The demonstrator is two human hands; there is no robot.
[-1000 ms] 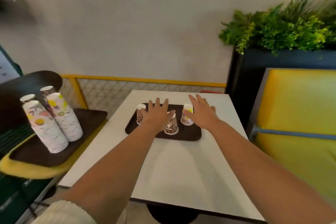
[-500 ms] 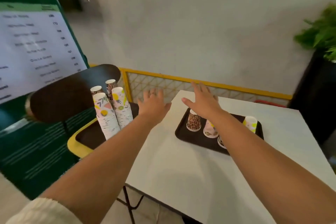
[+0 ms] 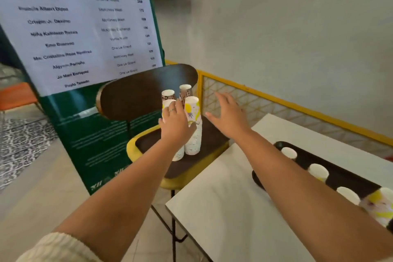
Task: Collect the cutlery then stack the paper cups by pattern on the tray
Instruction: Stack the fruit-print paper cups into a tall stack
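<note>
Both hands have swung left: left hand (image 3: 174,122) touches the cup stacks (image 3: 192,125), right hand (image 3: 228,114) spread wide; tray cups (image 3: 318,171) remain unstacked.

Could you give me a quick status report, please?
Left hand open at the cup stacks on the chair tray. Right hand open, holding nothing. Nothing blocking.

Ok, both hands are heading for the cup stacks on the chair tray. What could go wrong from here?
The four tall cup stacks stand packed together, so the left hand closing on one could topple its neighbours. The chair tray sits on a small yellow seat; a shove might slide it off.
</note>
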